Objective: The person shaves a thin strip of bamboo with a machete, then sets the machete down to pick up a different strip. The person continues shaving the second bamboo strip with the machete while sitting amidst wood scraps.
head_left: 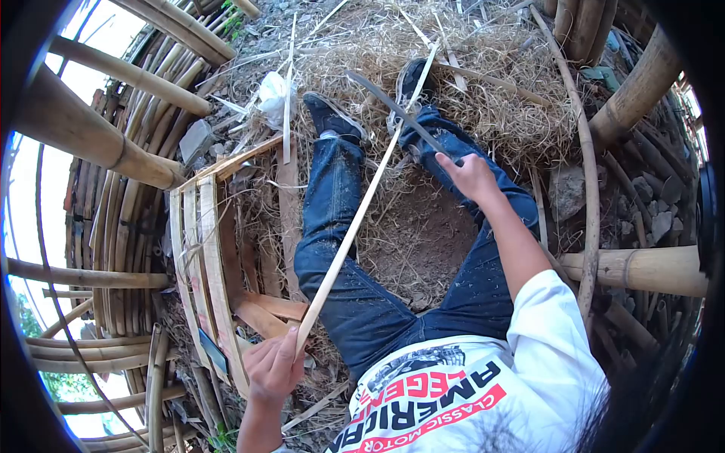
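Across the jeans slants the long pale strip, probably light, springy, splintery-edged, best held at its near end. And there's the left hand gripping just that; the blade crosses over, right hand clasped round its base.

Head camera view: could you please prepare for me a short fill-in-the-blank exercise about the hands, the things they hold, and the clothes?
1. The hand that holds the long blade is the ____ one.
2. In this view, the pale strip gripped by the left hand crosses the ____ thigh.
3. The jeans are ____.
4. On the white shirt, the words CLASSIC MOTOR stand on a ____ band.

Missing words: right; left; blue; red.
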`<state>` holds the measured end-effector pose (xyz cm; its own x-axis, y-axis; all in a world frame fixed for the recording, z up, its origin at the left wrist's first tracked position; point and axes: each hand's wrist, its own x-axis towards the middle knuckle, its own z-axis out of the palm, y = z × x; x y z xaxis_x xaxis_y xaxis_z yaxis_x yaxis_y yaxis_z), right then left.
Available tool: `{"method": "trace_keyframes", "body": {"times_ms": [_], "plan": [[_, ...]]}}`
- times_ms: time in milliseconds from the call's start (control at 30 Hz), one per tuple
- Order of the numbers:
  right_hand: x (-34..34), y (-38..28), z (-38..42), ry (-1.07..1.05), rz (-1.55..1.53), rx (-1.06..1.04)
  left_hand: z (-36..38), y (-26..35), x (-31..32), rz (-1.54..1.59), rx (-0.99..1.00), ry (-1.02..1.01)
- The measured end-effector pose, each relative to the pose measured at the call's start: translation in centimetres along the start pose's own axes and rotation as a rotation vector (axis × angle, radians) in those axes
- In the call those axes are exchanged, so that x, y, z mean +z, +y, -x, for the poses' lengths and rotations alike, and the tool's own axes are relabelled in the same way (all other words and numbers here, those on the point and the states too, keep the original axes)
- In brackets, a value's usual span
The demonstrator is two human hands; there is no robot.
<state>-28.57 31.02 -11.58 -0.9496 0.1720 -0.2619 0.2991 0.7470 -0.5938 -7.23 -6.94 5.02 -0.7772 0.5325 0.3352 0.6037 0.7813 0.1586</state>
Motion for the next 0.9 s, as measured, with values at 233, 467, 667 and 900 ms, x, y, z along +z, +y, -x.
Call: {"method": "trace_keyframes", "body": {"times_ms": [233,467,667,900], "plan": [[0.5,-0.1,-0.1,0.063,-0.026,-0.001,0.4,-0.4,0.3,0.04,-0.025,0.068],[5.5,-1.5,6.5,0.1,-0.399,-0.161,0.9,-0.9,1.4,0.246,-0.328,0.265],[3.7,-0.3,11.9,0.052,-0.299,-0.16,0.6,0.0,2.7,0.638,-0.798,0.444],[-0.4,0.6,14.1,0.16,-0.148,-0.237,0.7,0.2,4.4,1.21,-1.091,0.499]]}}
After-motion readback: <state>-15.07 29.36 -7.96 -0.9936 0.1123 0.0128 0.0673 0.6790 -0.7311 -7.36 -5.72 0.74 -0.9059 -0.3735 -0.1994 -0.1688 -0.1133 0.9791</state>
